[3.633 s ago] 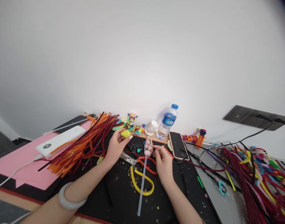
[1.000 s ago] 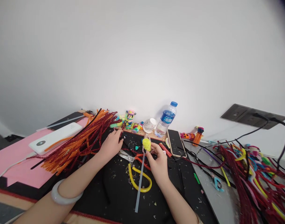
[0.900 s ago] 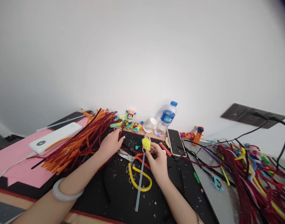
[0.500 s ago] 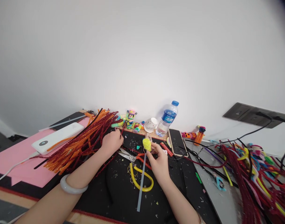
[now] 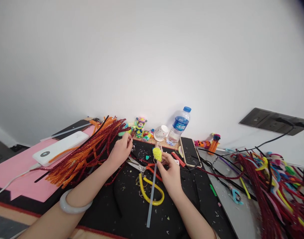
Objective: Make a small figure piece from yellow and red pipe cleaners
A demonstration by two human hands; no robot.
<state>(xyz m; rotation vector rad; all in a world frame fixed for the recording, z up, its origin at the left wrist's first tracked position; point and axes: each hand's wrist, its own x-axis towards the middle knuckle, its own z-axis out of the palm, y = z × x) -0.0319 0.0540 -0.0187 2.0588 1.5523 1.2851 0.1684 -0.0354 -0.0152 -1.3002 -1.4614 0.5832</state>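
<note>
My right hand (image 5: 170,171) pinches a small yellow fuzzy ball (image 5: 157,154) between thumb and fingertips. From just below the ball a long translucent stick (image 5: 152,196) runs toward me; whether it is joined to the ball I cannot tell. My left hand (image 5: 122,148) is closed with fingertips together, beside the dark red glittery pipe cleaners (image 5: 120,125); anything in the pinch is too small to name. Between the hands lie scissors (image 5: 142,168) with orange-red and yellow handles, blades pointing left. A clear lumpy item (image 5: 158,145) shows behind the ball.
At the back stand a pipe-cleaner figure (image 5: 140,125), a paper cup (image 5: 161,133), a water bottle (image 5: 178,126) and a phone (image 5: 190,151). Orange pipe cleaners (image 5: 67,169) and a white power bank (image 5: 60,148) lie left. A colourful pipe-cleaner heap (image 5: 273,186) spreads right. Scraps dot the black mat (image 5: 134,215).
My left hand has risen slightly and turned, its fingertips now drawn together above the mat. My right hand keeps the yellow ball in nearly the same place.
</note>
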